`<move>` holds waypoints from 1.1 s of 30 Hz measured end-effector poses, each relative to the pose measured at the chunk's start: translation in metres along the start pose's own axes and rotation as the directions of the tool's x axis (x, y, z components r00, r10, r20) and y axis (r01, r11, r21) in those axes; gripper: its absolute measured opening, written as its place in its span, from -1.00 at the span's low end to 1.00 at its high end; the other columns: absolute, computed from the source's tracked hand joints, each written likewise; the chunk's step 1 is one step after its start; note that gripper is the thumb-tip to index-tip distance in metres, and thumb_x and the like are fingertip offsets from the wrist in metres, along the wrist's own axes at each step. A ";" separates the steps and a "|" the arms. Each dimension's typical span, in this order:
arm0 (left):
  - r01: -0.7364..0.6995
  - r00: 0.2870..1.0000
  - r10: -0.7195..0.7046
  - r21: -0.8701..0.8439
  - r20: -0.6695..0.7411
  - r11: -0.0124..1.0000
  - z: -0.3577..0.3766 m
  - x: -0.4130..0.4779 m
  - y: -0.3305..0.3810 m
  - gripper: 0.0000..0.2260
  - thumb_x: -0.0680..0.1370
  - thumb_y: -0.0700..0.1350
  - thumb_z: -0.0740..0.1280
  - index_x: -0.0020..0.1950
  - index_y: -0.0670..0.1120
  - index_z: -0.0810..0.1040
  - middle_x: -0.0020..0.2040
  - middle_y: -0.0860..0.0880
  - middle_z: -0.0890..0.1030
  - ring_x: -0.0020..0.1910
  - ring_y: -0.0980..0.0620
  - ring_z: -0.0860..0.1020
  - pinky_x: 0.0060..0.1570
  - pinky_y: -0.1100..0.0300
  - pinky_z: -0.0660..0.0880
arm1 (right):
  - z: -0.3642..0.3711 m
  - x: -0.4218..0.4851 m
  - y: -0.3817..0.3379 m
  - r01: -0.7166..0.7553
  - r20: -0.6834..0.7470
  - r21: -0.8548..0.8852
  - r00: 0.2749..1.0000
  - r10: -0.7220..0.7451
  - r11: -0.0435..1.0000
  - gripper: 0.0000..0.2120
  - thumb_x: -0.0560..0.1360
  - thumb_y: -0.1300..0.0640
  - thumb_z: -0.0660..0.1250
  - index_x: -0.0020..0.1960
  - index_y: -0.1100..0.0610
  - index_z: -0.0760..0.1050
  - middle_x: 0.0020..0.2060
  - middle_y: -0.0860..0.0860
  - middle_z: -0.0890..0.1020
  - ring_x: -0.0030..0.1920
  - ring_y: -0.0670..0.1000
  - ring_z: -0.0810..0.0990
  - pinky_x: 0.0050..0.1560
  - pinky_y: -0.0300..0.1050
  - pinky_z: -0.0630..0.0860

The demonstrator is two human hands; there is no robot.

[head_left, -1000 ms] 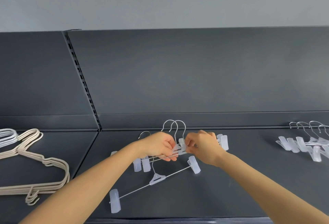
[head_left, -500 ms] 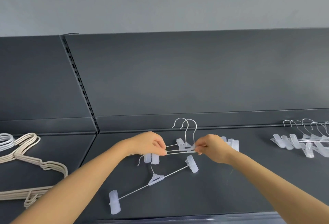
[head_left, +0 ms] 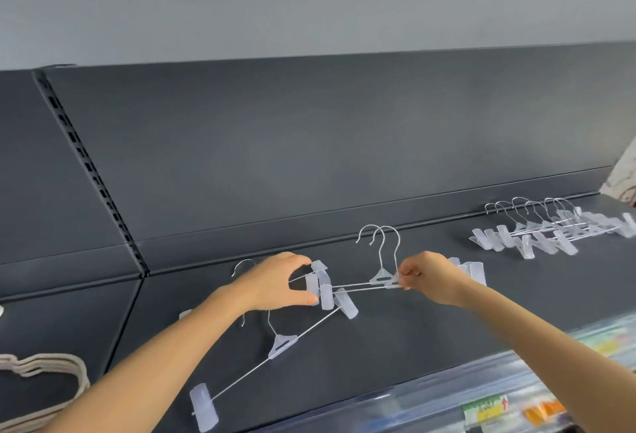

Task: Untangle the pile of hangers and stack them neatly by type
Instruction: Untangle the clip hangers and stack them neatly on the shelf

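- Since half a second ago the left hand (head_left: 275, 283) has slid outward along the wires to the end clips, and the view has swung to the right, dropping the white hangers out of view at the left.
- The left hand's thumb and curled fingers clasp the left-end clips of the pair of clip hangers (head_left: 358, 286). The right hand (head_left: 430, 278) pinches the pair's clear centre tabs, and both hooks stand upright.
- The pair is held just above a dark grey shelf (head_left: 395, 339). Behind it are a matching back panel (head_left: 309, 143) and a slotted upright (head_left: 89, 164), with a pale grey wall above.
- The shelf's front edge carries a blurred label strip (head_left: 481, 408). Bare shelf lies between the hands and the sorted stack (head_left: 537, 229), which sits well to the right.
- Count: two hangers are held. One loose clip hanger (head_left: 282, 345) lies diagonally in front. One more hook (head_left: 242, 265) shows behind the left hand. Six hooks show in the sorted stack. The beige hangers (head_left: 44, 381) at the left edge are too few in view to count.
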State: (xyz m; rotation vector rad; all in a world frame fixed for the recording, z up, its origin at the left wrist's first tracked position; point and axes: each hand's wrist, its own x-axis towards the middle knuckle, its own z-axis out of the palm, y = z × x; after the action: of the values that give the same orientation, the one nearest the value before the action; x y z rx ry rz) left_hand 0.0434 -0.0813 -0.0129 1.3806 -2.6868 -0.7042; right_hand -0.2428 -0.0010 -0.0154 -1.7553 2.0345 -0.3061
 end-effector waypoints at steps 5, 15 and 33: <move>-0.125 0.992 0.127 0.102 -0.014 0.987 0.010 0.013 0.023 -0.38 0.43 0.22 0.36 0.43 0.10 0.28 0.41 0.18 0.30 0.34 0.15 0.33 0.23 0.21 0.33 | -0.004 -0.016 0.022 -0.070 -0.054 0.041 0.996 0.072 0.997 -0.78 0.50 0.16 0.28 -0.32 0.02 0.50 -0.40 -0.09 0.48 -0.41 -0.09 0.36 -0.37 -0.22 0.31; -0.205 0.975 0.217 0.184 -0.052 0.961 0.026 0.050 0.093 -0.32 0.44 0.24 0.34 0.49 0.05 0.22 0.47 0.15 0.25 0.44 0.12 0.22 0.34 0.20 0.23 | -0.038 -0.025 0.089 -0.050 -0.105 0.139 0.992 0.065 0.989 -0.79 0.51 0.14 0.31 -0.31 0.02 0.50 -0.36 -0.05 0.54 -0.36 -0.08 0.39 -0.31 -0.22 0.33; -0.146 0.988 0.154 0.230 -0.014 0.962 0.101 0.143 0.265 -0.30 0.48 0.28 0.28 0.52 0.03 0.15 0.52 0.12 0.17 0.53 0.13 0.02 0.45 0.18 0.08 | -0.130 -0.027 0.298 0.005 -0.040 -0.002 0.999 -0.005 1.000 -0.71 0.49 0.19 0.30 -0.40 0.14 0.38 -0.41 -0.02 0.40 -0.37 -0.03 0.29 -0.32 -0.20 0.26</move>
State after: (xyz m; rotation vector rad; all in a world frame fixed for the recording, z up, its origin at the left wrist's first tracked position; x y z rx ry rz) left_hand -0.2684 -0.0218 -0.0188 1.1976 -2.8823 -0.3668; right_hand -0.5624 0.0626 -0.0265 -1.7690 2.0598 -0.3433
